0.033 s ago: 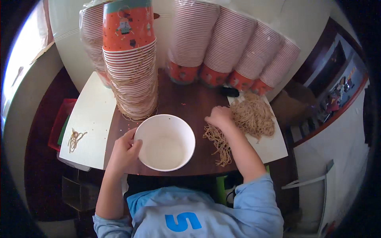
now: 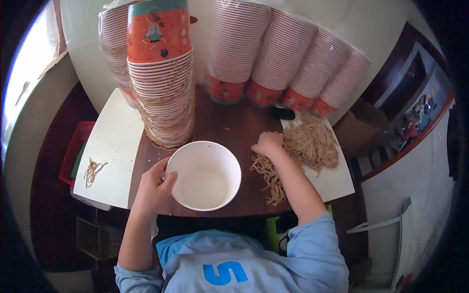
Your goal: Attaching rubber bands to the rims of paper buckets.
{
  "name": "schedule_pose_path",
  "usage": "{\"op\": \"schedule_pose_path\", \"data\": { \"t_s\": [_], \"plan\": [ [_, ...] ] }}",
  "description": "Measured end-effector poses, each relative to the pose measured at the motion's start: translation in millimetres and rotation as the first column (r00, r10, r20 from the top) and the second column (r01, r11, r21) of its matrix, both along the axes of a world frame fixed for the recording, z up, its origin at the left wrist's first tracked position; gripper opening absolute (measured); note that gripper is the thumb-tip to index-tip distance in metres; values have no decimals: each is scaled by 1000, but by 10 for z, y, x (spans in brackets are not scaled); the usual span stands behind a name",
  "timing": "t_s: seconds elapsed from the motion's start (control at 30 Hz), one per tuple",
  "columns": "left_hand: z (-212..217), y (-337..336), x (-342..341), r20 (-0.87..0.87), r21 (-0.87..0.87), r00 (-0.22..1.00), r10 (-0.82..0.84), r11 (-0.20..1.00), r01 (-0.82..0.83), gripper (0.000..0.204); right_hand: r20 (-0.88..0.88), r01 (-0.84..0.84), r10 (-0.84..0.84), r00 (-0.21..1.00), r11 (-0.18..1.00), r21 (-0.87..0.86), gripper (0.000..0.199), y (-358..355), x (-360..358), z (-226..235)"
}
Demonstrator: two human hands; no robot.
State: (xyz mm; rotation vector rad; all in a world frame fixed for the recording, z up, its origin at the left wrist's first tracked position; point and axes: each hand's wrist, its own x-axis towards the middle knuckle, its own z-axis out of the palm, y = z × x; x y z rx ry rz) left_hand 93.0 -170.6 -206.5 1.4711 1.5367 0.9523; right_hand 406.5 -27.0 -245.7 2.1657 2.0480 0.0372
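Observation:
My left hand [image 2: 159, 184] grips the left rim of a white paper tub [image 2: 202, 181], thumb inside the wall and fingers outside. The tub's open mouth faces up and only its bare white inside shows. To the right, my right hand [image 2: 268, 145] is closed at the top end of a small bunch of tan strings [image 2: 269, 183] on the brown table. The fingertips are partly hidden there. Right beside that hand, a larger heap of the same tan strings [image 2: 312, 144] lies on the white side panel.
A tall stack of orange patterned tubs [image 2: 163, 93], wound with tan strings, stands behind my left hand. Plastic-wrapped tub stacks [image 2: 273, 53] line the back. A black object [image 2: 282, 114] sits near the heap. Some loose strings [image 2: 93, 172] lie on the left white panel [image 2: 115, 161].

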Motion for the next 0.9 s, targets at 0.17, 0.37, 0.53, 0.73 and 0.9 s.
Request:
{"op": "schedule_pose_path", "data": {
  "t_s": [0.17, 0.37, 0.53, 0.73, 0.9],
  "plan": [
    [-45, -92, -110, -98, 304, 984, 149, 946, -113, 36, -1, 13, -13, 1000, 992, -123, 46, 162, -145, -121],
    [124, -138, -213, 13, 443, 996, 89, 892, -86, 31, -889, -251, 221, 400, 960, 126, 13, -62, -114, 349],
    [430, -3, 61, 52, 453, 988, -143, 885, 104, 19, -983, -544, 68, -171, 825, 152, 3, -626, -530, 937],
    [646, 81, 256, 267, 98, 885, -381, 924, 368, 23, -897, -656, 428, 113, 710, 256, 9, -932, -761, 1052],
    [595, -9, 231, 215, 85, 895, -390, 921, 381, 18, -838, -646, 524, 151, 694, 318, 8, -1049, -831, 1034]
  ]
}}
